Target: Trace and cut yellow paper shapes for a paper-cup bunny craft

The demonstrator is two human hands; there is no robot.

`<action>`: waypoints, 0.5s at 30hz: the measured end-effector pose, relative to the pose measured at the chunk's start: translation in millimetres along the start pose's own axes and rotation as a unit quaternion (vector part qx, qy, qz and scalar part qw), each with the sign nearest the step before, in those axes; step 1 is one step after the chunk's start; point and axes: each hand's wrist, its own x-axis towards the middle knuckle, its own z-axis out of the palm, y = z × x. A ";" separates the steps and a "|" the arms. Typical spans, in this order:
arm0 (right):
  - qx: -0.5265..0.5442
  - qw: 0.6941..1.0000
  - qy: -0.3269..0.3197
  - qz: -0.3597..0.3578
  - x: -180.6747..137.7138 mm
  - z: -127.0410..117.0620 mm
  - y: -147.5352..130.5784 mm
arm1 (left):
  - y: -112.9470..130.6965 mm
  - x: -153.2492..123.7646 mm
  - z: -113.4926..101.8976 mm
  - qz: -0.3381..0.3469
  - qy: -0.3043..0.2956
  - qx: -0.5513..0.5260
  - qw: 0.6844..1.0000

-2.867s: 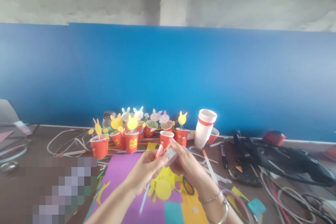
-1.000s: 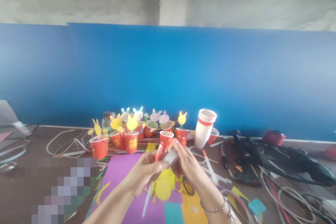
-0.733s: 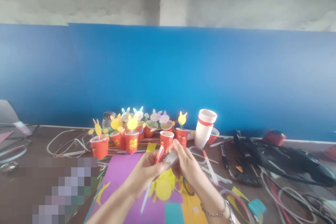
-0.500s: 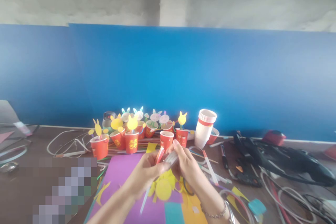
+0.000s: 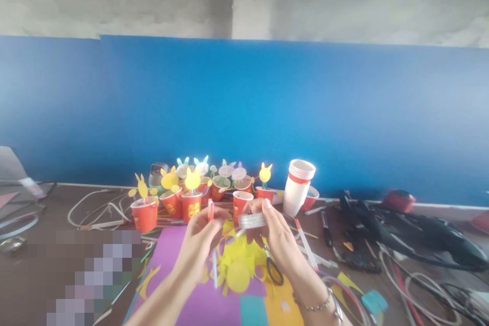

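Red-tipped straw (image 5: 211,224) stands upright, pinched in left fingers (image 5: 202,221); right fingers (image 5: 267,214) clamp tape roll (image 5: 251,220)

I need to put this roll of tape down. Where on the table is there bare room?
Bare brown tabletop lies left of the white cord. Crowded: red cups behind the purple sheet, black tools and cables to the right.

Glossy clear tape roll (image 5: 251,220), plastic straw (image 5: 211,211), matt paper cups (image 5: 298,186), wooden table (image 5: 46,219).
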 end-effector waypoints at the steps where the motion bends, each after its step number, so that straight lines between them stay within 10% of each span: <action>1: 0.002 1.000 -0.012 -0.002 -0.1 0.2 0.1 | 0.6 -0.4 -0.8 0.005 -0.004 0.006 1.000; 15: 0.042 0.996 -0.061 0.049 -2.6 5.4 5.6 | 2.6 -6.9 3.1 0.004 -0.234 0.040 0.971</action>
